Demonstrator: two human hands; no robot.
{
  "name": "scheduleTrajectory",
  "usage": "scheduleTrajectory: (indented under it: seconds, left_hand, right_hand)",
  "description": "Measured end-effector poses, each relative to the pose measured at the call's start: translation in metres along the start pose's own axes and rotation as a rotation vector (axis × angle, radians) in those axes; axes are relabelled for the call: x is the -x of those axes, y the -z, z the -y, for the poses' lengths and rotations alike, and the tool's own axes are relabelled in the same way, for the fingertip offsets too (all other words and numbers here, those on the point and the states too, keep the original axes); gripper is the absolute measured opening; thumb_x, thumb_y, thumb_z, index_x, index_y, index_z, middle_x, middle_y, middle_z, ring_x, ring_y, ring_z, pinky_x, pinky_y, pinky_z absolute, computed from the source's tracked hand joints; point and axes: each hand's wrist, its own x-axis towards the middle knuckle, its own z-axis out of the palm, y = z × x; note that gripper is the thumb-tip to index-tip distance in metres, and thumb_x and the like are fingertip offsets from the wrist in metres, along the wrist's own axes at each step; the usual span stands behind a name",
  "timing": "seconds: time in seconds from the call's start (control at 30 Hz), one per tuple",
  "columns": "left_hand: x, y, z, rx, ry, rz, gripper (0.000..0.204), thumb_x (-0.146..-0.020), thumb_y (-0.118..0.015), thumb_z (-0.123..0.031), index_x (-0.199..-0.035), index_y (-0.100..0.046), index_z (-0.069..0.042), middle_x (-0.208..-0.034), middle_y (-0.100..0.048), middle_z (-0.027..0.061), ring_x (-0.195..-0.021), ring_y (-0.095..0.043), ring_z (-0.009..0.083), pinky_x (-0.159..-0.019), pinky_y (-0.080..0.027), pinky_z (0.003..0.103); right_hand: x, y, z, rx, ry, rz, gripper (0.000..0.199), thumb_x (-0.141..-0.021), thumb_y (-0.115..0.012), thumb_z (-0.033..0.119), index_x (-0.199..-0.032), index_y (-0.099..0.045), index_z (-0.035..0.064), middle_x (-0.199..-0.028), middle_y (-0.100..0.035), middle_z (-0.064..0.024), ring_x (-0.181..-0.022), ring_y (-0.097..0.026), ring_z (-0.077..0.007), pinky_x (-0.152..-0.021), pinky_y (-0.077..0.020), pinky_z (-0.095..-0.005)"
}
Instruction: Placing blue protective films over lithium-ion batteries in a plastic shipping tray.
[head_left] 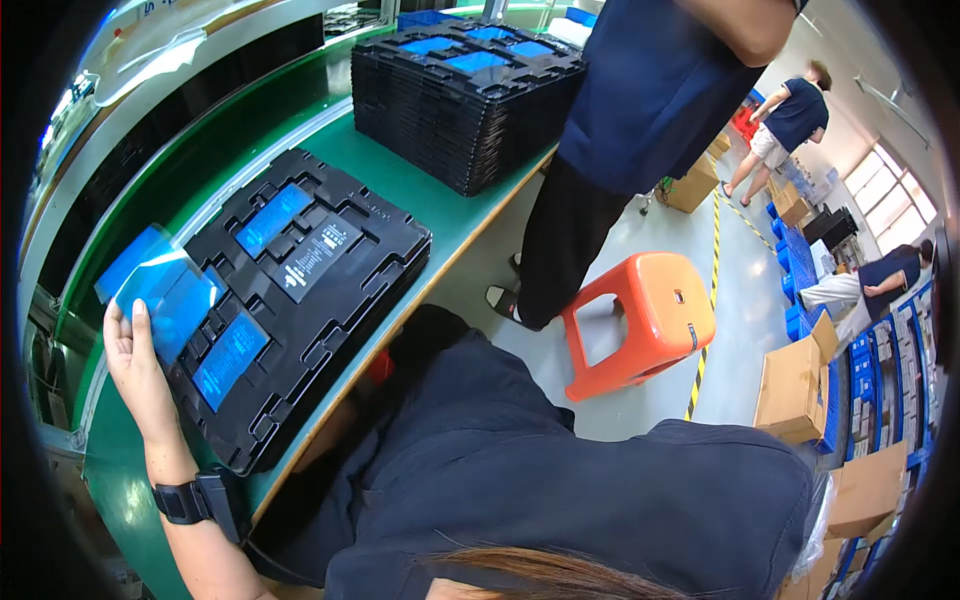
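My left hand (135, 350), with a black band on its wrist, is closed on the near edge of a clear blue film sheet (172, 300). The film is partly see-through and spreads over the left end of a black plastic tray (345, 320). Flat, battery-like packs lie in the tray's recesses. One blue-covered pack (272, 220) is at the far side and another blue-covered pack (230, 360) is near my hand. Between them and the right rim, a black pack (315, 255) shows white print and no blue cover. My right hand is out of view.
The tray lies on a green bench (130, 470) with a wooden edge. Farther along is a tall stack of black trays (430, 120). A person in dark clothes (630, 110) stands close beside it. An orange stool (645, 320) and cardboard boxes (795, 390) are to the right.
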Motion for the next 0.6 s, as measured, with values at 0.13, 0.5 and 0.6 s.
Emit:
scheduleTrajectory:
  seconds: [0.13,0.5,0.6]
  left_hand:
    - [0.0,0.008,0.003,-0.033,0.06,0.036,0.046,-0.091,-0.055,-0.023,-0.125,-0.042,0.005,-0.111,-0.055,0.0097,-0.1,-0.053,0.0117,-0.091,-0.038,0.024]
    - [-0.005,0.013,0.008,-0.11,0.024,-0.021,0.035,-0.091,-0.057,-0.019,-0.118,-0.049,0.003,-0.105,-0.058,0.0057,-0.093,-0.054,0.0091,-0.085,-0.041,0.022]
    - [-0.003,0.013,0.007,-0.16,0.038,-0.064,0.041,-0.089,-0.058,-0.021,-0.12,-0.047,0.004,-0.105,-0.058,0.0067,-0.094,-0.055,0.0099,-0.085,-0.041,0.023]
  right_hand:
    - [-0.009,-0.005,-0.006,0.165,0.054,0.053,0.095,-0.07,-0.06,0.062,-0.138,-0.028,0.0037,-0.138,-0.036,-0.0172,-0.126,-0.035,-0.0314,-0.103,-0.0311,-0.0394]
    - [-0.062,0.056,0.027,0.647,0.249,0.088,0.084,-0.074,-0.06,0.056,-0.138,-0.031,0.0101,-0.139,-0.038,-0.0093,-0.126,-0.036,-0.0254,-0.102,-0.0317,-0.0371]
    - [-0.076,0.084,0.036,0.778,0.278,0.099,0.082,-0.075,-0.06,0.055,-0.138,-0.031,0.0118,-0.139,-0.038,-0.0071,-0.126,-0.036,-0.0238,-0.102,-0.0318,-0.0365]
